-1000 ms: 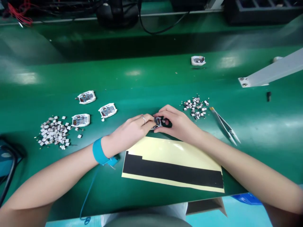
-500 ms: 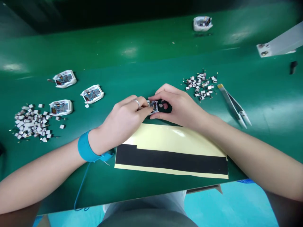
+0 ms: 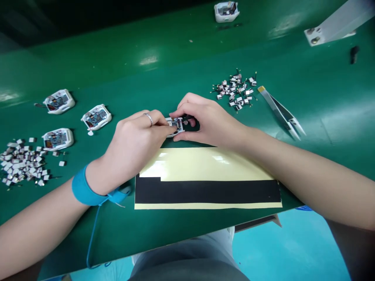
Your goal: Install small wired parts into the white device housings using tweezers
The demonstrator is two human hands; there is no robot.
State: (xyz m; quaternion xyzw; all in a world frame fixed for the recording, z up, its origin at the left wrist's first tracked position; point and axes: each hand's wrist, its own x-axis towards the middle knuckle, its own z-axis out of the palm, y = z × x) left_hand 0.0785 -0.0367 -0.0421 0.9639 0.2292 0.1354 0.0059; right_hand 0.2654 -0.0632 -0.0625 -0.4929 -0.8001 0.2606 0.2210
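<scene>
A small white housing with a circuit board inside [image 3: 179, 124] is between my two hands, just above the yellow sheet. My right hand [image 3: 202, 117] holds its right part, thumb on the near edge and index finger on the far edge, the other fingers curled. A small round pale piece [image 3: 185, 122] shows beside the housing, near those fingers. From the left, my left hand [image 3: 140, 136] closes on the same housing, its bunched fingertips pressed on the board. Whether a tiny part lies under those fingertips is hidden. A blue wrist strap [image 3: 84, 187] circles my left wrist.
Three similar housings [image 3: 96, 117] lie left, beside a pile of small white-and-dark parts [image 3: 25, 162]. Another housing [image 3: 226, 12] stands at the back. Wired parts [image 3: 236, 91] and tweezers [image 3: 281, 111] lie right. A yellow sheet with black strips [image 3: 205, 191] lies in front; a metal bracket [image 3: 319, 35] is far right.
The view has shifted and tilted, so most things on the table appear further left. Both hands stay on the housing, with the left fingertips still pressed to the board.
</scene>
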